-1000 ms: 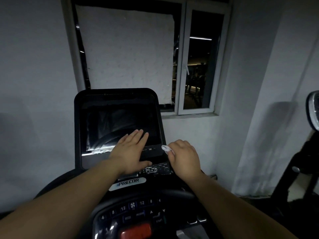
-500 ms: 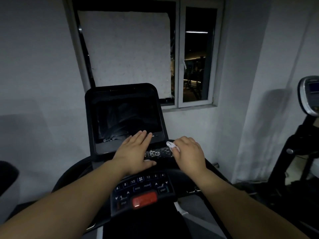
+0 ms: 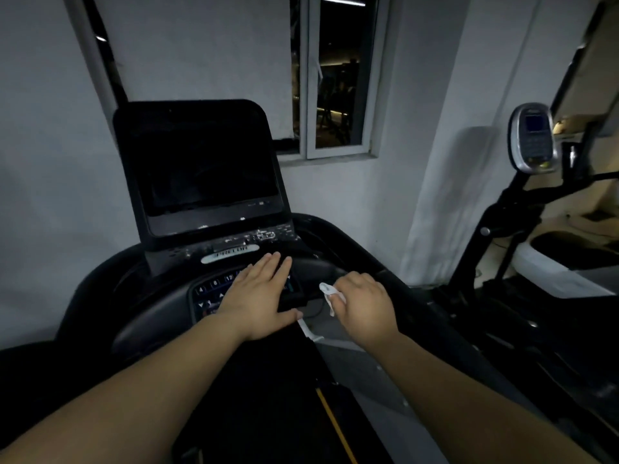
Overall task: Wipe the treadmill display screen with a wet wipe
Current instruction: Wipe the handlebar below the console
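The treadmill's dark display screen (image 3: 204,169) stands upright in its black frame, left of centre, with nothing touching it. Below it lies the button console (image 3: 209,293). My left hand (image 3: 261,299) is flat with its fingers spread over the right part of that console. My right hand (image 3: 363,304) is curled beside it on the right, closed on a small crumpled white wet wipe (image 3: 328,293) that sticks out at the thumb side. Both hands are well below the screen.
A window (image 3: 335,78) is set in the white wall behind the treadmill. An elliptical machine with a grey console (image 3: 532,139) stands at the right. The treadmill's curved black handrail (image 3: 351,249) runs past my right hand. The belt (image 3: 268,413) lies below.
Both hands have drawn back and down from the bottom of the screen to the console. The view has pulled away from the display and turned to the right.
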